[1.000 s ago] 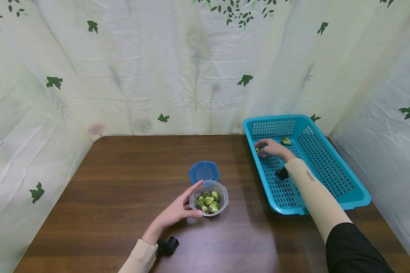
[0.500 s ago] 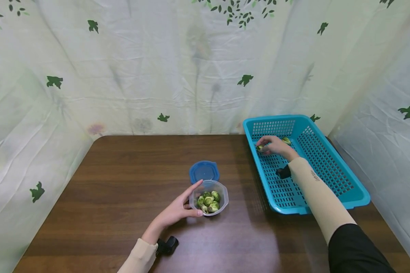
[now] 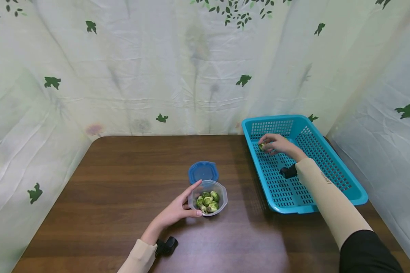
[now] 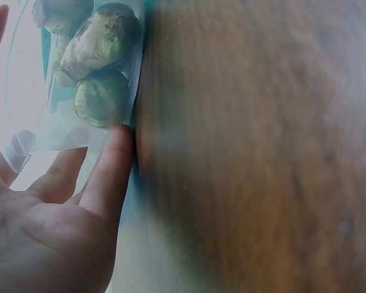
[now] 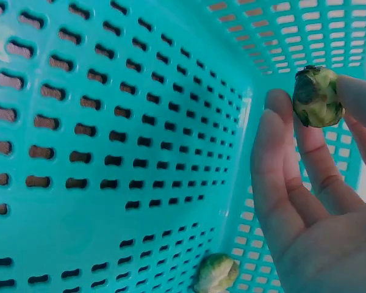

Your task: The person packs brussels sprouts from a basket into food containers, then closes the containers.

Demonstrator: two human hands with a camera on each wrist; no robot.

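Note:
Between the thumb and fingers of my left hand (image 3: 173, 213), a small clear plastic container (image 3: 224, 197) stands on the table. Several Brussels sprouts (image 3: 213, 206) lie inside; in the left wrist view, sprouts (image 4: 102, 101) show through its wall above my fingers (image 4: 107, 177). My right hand (image 3: 280, 146) is within the blue basket (image 3: 357, 194), near its far left side. It pinches one Brussels sprout (image 5: 317, 97) by thumb and fingertips, above the basket floor. Another sprout (image 5: 216, 273) lies on that floor, mostly hidden by the hand in the head view.
A blue lid (image 3: 203, 171) lies flat on the table, just behind the container. The wooden table (image 3: 123, 189) runs back to a patterned curtain (image 3: 140, 68). The basket's raised wall (image 3: 259, 178) stands between the container and my right hand.
My right hand has risen off the basket's left side and shifted slightly right with the Brussels sprout pinched in it. My left hand and the container stay put.

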